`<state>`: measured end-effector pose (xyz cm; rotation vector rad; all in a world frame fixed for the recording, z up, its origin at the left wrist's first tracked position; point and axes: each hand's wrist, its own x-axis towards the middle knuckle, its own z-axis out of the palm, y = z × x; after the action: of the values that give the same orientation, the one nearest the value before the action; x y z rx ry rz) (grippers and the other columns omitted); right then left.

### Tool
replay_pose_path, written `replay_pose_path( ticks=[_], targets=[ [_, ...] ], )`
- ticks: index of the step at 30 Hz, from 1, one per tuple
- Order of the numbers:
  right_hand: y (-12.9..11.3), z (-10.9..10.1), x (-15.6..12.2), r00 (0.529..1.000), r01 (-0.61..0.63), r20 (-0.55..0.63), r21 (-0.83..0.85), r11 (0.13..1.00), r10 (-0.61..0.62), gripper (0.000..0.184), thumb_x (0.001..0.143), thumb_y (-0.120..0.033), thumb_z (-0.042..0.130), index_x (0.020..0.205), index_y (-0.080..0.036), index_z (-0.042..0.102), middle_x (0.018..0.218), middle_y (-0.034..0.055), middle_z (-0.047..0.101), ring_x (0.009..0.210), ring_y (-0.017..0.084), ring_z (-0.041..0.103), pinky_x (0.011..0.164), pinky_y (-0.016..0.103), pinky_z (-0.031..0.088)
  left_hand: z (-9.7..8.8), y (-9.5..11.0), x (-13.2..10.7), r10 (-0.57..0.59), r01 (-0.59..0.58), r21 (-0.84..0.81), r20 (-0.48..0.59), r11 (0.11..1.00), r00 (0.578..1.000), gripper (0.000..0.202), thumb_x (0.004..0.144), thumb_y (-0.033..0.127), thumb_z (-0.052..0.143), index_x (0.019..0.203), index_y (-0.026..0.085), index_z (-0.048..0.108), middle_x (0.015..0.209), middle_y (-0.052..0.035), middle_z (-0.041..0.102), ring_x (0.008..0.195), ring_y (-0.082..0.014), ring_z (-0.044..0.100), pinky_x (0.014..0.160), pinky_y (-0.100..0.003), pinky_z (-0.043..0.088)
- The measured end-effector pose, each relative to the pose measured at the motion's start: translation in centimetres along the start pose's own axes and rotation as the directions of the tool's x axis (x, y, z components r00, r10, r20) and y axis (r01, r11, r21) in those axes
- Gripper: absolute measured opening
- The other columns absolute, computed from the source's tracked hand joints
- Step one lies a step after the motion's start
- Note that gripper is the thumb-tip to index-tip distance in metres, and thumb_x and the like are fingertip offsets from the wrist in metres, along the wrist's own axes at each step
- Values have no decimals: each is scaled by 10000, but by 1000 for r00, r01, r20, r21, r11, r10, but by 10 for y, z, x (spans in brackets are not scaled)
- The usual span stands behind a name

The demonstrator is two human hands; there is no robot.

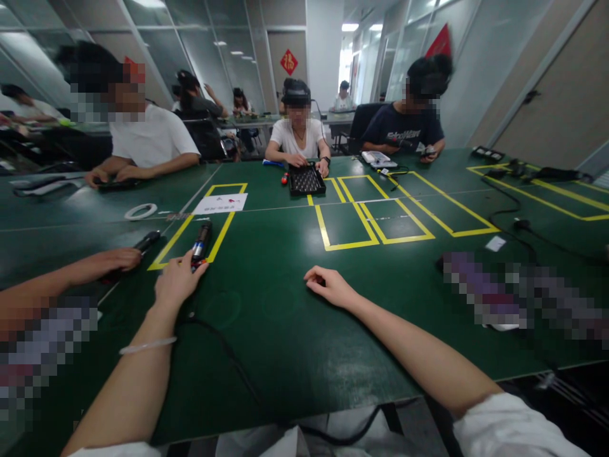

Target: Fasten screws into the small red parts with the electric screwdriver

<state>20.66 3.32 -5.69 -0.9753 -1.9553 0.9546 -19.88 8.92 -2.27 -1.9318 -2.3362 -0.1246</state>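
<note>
My left hand (177,280) is closed around the near end of a dark cylindrical tool (202,240). The tool has a blue and silver band and a bit of red-orange near my fingertips. It lies over the right side of a yellow taped rectangle (222,244), and my fingers hide its near end. My right hand (332,287) rests on the green tabletop (304,336), its fingers curled in and nothing visible in them. A black cable (228,349) runs from near my left wrist toward the table's front edge.
Another person's hand (121,259) holds a dark tool (148,241) at left. A printed paper sheet (221,203) and a white tape ring (141,211) lie beyond. Across the table, a person handles a black tray (307,180). More yellow taped rectangles (349,245) and cables (514,209) lie rightward.
</note>
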Motion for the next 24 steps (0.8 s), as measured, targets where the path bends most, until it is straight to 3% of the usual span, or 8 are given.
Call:
replay_pose_path(
  ticks=[2,5,9,16,20,24],
  targets=[
    [0,0,0,1000,-5,6,2,1000,5,135,852,-216,554,964,-169,614,821,14,637,726,131,582,700,245,456,0,-19,1,-72,73,40,-24,997,997,667,900,584,311,1406,155,368,1248,-202,502,1077,-378,519,795,-471,458],
    [-1,0,0,1000,-9,13,15,1000,9,140,851,-214,556,967,-164,616,830,17,639,731,130,582,707,247,456,-2,-32,-3,-141,147,73,-71,986,987,636,894,570,344,1378,163,402,1263,-179,501,1057,-364,522,803,-465,456],
    [-2,0,0,999,-30,13,42,999,30,143,845,-218,566,962,-158,622,828,17,641,732,128,580,711,248,454,-5,-29,-10,-118,134,73,-193,988,974,522,902,472,381,1265,112,484,1206,-154,513,1008,-313,527,804,-406,451],
    [2,-1,2,994,-98,50,105,990,93,125,835,-226,575,918,-151,631,791,16,668,720,132,599,689,248,457,-9,-19,-14,-158,175,71,-197,982,968,481,932,447,301,1125,78,541,1041,-125,528,888,-269,538,690,-349,428],
    [3,-2,6,990,-123,89,163,979,110,117,834,-226,575,900,-143,626,771,23,681,719,137,618,694,254,467,-10,-14,-16,-97,126,109,-239,986,966,436,935,420,297,1092,110,560,1024,-97,542,906,-267,534,728,-352,427],
    [4,3,11,985,-171,67,188,967,161,120,838,-249,575,869,-143,620,747,24,678,689,132,615,666,241,461,-14,10,-20,60,-48,49,-266,998,962,393,933,397,312,1111,138,548,1076,-100,581,984,-265,544,818,-352,427]
  ],
)
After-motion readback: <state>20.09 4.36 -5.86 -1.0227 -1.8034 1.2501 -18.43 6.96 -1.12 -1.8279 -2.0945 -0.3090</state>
